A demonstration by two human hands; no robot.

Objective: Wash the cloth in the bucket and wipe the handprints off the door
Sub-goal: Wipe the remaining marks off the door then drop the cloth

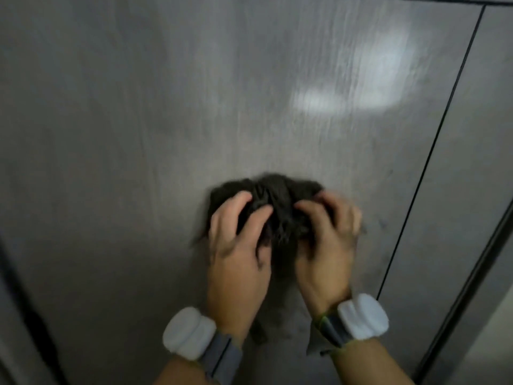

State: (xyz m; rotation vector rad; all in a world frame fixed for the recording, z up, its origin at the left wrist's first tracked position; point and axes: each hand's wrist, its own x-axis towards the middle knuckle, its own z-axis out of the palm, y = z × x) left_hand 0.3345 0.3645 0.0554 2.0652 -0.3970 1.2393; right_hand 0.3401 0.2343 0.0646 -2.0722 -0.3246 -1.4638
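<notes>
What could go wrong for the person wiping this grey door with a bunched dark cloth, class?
1. The cloth is bunched under the left hand and right hand, so little fabric may touch the door.
2. Streaks near the bright reflection suggest smearing.
3. Curled fingers could leave fresh prints.

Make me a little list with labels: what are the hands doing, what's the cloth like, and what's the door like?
left hand: left hand grips the cloth, fingers curled into it
right hand: right hand grips the cloth too
cloth: dark cloth, bunched up, pressed against the door
door: grey door, shiny patch of light at upper right
wrists: white wristbands on both
bucket: not in view
handprints: too blurred to tell
</notes>
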